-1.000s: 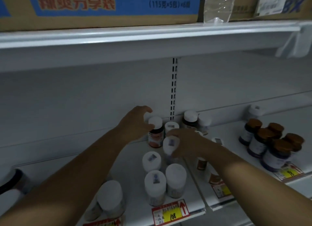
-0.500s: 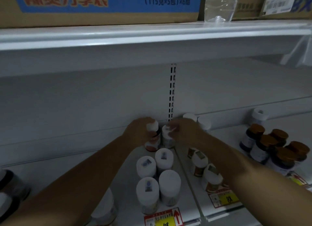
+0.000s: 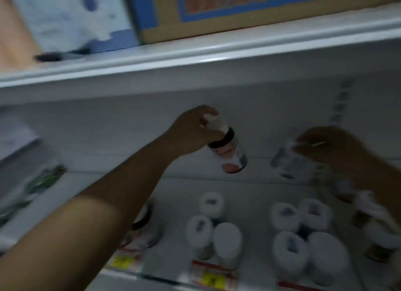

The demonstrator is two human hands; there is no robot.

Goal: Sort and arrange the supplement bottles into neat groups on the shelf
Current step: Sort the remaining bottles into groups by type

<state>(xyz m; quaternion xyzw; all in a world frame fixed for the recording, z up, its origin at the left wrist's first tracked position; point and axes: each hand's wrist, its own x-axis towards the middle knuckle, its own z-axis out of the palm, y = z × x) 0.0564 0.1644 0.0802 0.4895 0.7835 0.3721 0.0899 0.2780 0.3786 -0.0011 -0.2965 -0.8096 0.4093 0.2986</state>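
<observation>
Frame is motion-blurred, details soft.

Far left: blurred green-and-white packs (image 3: 43, 180) lying on the shelf (image 3: 178, 195), type unreadable.

Left hand (image 3: 195, 132) is up above the shelf, fingers curled round the white cap of a dark bottle with a red-and-white label (image 3: 230, 154). The bottle hangs tilted in the air, base toward the right and down, clear of everything standing below.

Under the left forearm, near the front edge: a partly hidden bottle with a dark neck (image 3: 143, 230), just behind a yellow price tag (image 3: 123, 261).

Centre, standing on the shelf: three white-capped bottles (image 3: 211, 223) in a tight cluster, one behind and two in front, caps touching or nearly so. A second yellow price tag (image 3: 213, 280) sits on the rail in front of them.

Right of that: four white-capped bottles (image 3: 303, 232) in a two-by-two block, well apart from the trio.

Right hand (image 3: 329, 145) is raised near the back wall, holding a pale, blurred bottle (image 3: 288, 160) tilted. Grip detail is smeared, but fingers are closed on its top.

Far right: amber bottles with white caps (image 3: 373, 225), heavily blurred.

Upper shelf: a cardboard carton with a blue panel (image 3: 217, 10).
</observation>
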